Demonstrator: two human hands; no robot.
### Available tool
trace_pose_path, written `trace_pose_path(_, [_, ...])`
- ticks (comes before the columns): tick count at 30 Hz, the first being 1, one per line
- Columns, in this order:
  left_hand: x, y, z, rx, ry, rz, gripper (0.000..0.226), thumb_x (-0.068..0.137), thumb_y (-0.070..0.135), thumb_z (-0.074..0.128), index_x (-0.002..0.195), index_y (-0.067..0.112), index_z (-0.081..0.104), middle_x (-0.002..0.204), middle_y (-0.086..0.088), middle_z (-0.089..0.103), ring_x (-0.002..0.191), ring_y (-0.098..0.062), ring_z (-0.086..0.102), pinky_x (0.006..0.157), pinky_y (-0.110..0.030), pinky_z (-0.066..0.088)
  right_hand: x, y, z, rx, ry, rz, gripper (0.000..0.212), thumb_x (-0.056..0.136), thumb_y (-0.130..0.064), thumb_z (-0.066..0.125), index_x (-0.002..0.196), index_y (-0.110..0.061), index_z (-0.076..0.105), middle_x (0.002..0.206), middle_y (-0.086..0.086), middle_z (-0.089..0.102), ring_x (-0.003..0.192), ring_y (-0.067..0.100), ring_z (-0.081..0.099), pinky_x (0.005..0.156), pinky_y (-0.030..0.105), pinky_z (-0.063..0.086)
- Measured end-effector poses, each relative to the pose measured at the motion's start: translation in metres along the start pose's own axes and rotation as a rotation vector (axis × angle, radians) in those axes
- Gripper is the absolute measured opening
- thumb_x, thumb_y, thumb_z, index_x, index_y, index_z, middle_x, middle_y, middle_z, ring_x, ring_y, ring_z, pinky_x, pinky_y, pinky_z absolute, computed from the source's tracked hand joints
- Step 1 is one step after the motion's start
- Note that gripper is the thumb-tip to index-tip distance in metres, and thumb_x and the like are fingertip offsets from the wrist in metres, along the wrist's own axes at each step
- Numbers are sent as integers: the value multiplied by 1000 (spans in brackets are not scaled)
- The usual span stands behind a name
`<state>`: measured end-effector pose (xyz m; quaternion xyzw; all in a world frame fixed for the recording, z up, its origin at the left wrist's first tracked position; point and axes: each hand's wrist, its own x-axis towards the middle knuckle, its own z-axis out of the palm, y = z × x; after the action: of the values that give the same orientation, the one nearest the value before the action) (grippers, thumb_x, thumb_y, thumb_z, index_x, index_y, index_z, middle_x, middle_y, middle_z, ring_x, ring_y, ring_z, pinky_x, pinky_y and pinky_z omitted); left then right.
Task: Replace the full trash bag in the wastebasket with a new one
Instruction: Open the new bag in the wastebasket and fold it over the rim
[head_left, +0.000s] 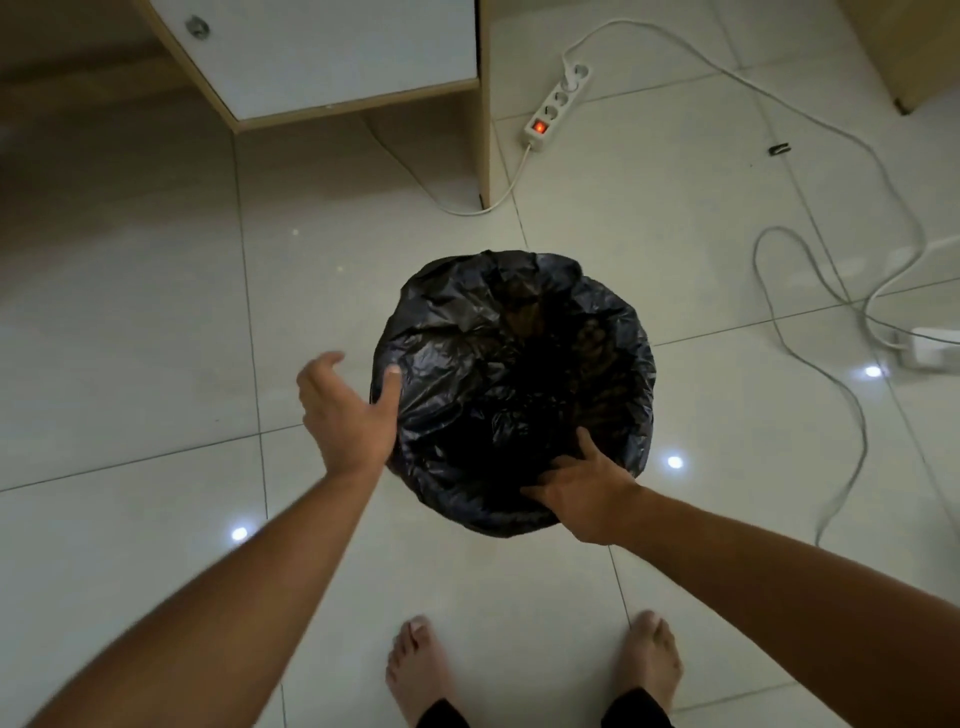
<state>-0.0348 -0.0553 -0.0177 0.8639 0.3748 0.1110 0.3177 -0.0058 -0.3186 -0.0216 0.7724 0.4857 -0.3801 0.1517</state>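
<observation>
A black trash bag (511, 374) covers the round wastebasket on the tiled floor, its plastic folded over the rim so the basket itself is hidden. My left hand (345, 410) is at the bag's left edge, thumb touching the plastic, fingers spread and relaxed beside it. My right hand (582, 493) rests on the near right rim, fingers spread and pressing on the plastic. The bag's inside is dark and I cannot make out its contents.
A wooden cabinet (332, 57) stands at the back. A white power strip (556, 106) with a lit red switch lies behind the basket, its cables (810, 291) looping across the floor on the right. My bare feet (421, 670) stand just in front.
</observation>
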Motion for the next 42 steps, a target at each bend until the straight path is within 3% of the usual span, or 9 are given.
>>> trace_pose_path(5, [62, 30, 21, 49, -291, -3, 66, 87, 55, 65, 133, 13, 45, 133, -10, 49, 123, -29, 47, 94, -40, 42, -10, 13, 2, -67, -116, -28, 67, 100, -25, 51, 159, -34, 22, 160, 3, 38, 150, 32, 24, 112, 79, -7])
trace_pose_path(9, [63, 27, 30, 107, -411, -81, 49, 94, 60, 51, 80, 12, 49, 77, 0, 53, 81, -27, 55, 54, -29, 32, -9, 23, -14, 163, -241, -41, 97, 82, -55, 62, 161, -34, 10, 169, 1, 11, 155, 30, -11, 111, 77, -10])
trace_pose_path(12, [39, 19, 28, 43, -338, -78, 54, 96, 57, 50, 73, 9, 46, 70, -4, 52, 64, -19, 49, 51, -28, 30, 6, 22, -38, 994, 97, 48, 79, 81, -51, 59, 154, -35, 32, 159, -1, 34, 148, 22, 27, 120, 47, 25])
trace_pose_path(14, [18, 14, 29, -4, -296, -129, 57, 97, 56, 49, 76, 3, 50, 73, -8, 56, 66, -23, 51, 54, -33, 34, 30, 8, -49, 1414, 328, 274, 49, 96, -36, 57, 143, -28, 48, 142, -1, 53, 128, 22, 53, 95, 28, 45])
trace_pose_path(21, [-52, 4, 50, -196, -246, -352, 48, 99, 50, 49, 92, 6, 64, 88, -6, 67, 83, -24, 62, 70, -28, 40, 128, -59, -30, 1495, 63, 489, 67, 105, -55, 25, 163, -25, 8, 170, 11, 7, 155, 35, 4, 124, 50, 8])
trace_pose_path(25, [-57, -4, 55, -225, -169, -355, 46, 98, 52, 49, 83, 11, 60, 78, 1, 63, 71, -11, 58, 60, -23, 39, 136, -73, -11, 1790, 123, 338, 81, 95, -76, 23, 162, -30, 19, 166, 5, 27, 153, 25, 23, 125, 45, 16])
trace_pose_path(31, [-65, -10, 47, -228, -139, -393, 49, 99, 52, 47, 84, 6, 59, 84, -8, 65, 80, -26, 61, 74, -38, 48, 110, -45, 4, 1290, -21, 444, 126, 55, -106, 4, 161, -38, 5, 171, 1, 4, 156, 30, 1, 121, 62, 0])
trace_pose_path(38, [-93, 8, 50, -245, -21, -515, 47, 100, 50, 46, 80, 8, 53, 72, 5, 54, 75, -25, 55, 65, -26, 32, 77, -24, 39, 851, -393, 510, 117, 69, -100, 4, 162, -29, -4, 171, 11, -5, 154, 39, -12, 117, 67, -10])
trace_pose_path(42, [-100, 4, 40, -280, 10, -636, 46, 97, 55, 47, 110, 11, 48, 103, -4, 58, 88, -26, 54, 75, -36, 41, 62, -17, 10, 764, -236, 474, 104, 81, -91, 12, 163, -26, 9, 170, 11, 11, 155, 37, 4, 117, 69, 1])
